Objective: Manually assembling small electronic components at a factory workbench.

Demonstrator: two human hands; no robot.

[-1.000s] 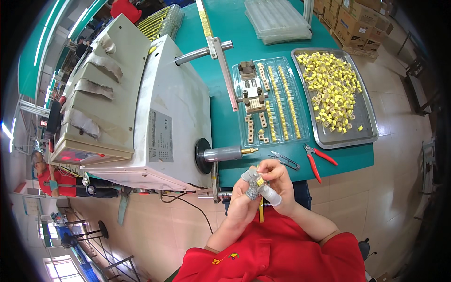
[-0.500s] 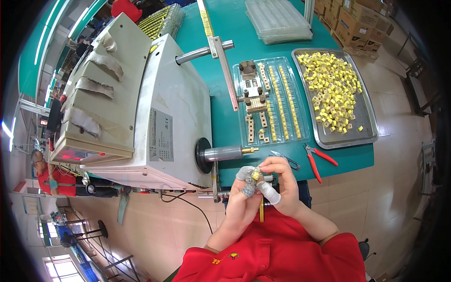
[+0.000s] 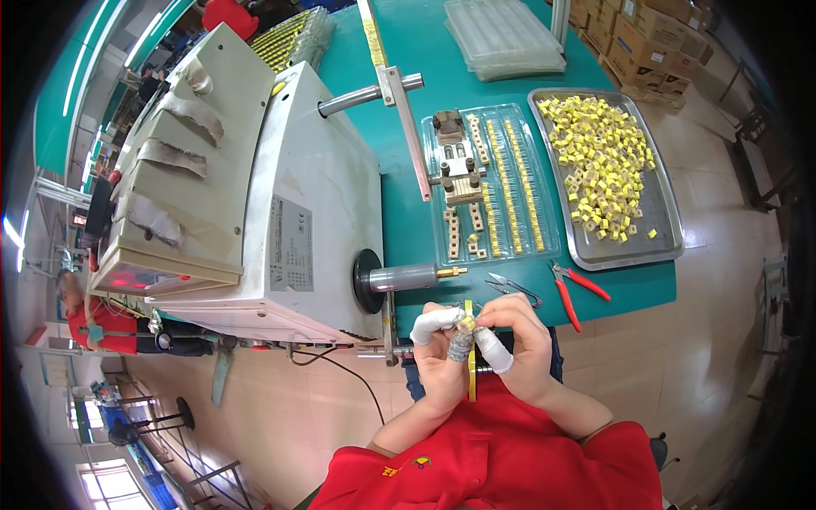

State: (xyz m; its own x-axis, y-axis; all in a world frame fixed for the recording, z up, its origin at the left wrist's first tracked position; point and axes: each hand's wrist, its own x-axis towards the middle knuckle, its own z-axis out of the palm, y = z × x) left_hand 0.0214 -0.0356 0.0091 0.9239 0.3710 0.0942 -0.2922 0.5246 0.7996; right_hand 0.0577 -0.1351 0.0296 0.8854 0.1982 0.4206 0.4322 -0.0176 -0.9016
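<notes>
My left hand and my right hand meet in front of my red shirt, just below the table's edge. Both are closed, fingertips pinched around a small yellow-wrapped coil. The fingers cover much of it, so its details are hard to make out. White and grey wraps sleeve some of my fingers and thumbs. A narrow strip of yellow tape runs vertically between the hands, passing close by the coil. Above them, the winding machine's spindle points right with its brass tip.
A clear plastic tray holds rows of wired coils, loose bobbins and a metal fixture. Right of it, a metal tray carries many yellow coils. Red-handled nippers and thread snips lie near the edge. The machine fills the left.
My left fingers have shifted and curled around the coil, with the white-wrapped finger now stretched across. My right fingertips moved slightly lower. More of the yellow tape strip shows between the hands.
</notes>
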